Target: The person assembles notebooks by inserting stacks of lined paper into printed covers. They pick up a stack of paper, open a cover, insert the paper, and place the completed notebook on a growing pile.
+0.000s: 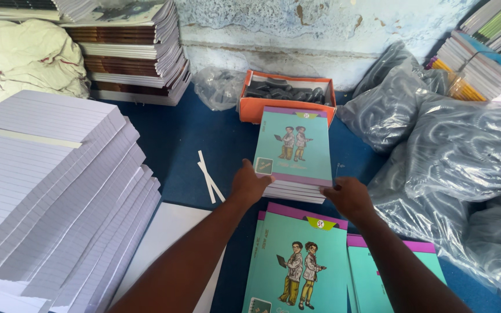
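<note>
The left hand grips the near left corner of a small stack of notebooks, fingers curled over its edge. The right hand clasps the near right corner of the same stack, fingers closed on it. The stack has a teal cover with a purple band and two cartoon figures, and it lies on the blue desk, just beyond both hands.

Nearer the person, under the forearms, lie more teal covers, and another pile beside them to the right. A white sheet lies left of these. Two white paper strips rest on the desk just left of the left hand.

Beyond the stack stands an orange box with dark pieces in it. Clear plastic bags of grey coils fill the right side. Tall piles of ruled paper take up the left side. Stacked books stand at the back left, with crumpled white cloth beside them, and more books at the back right.
</note>
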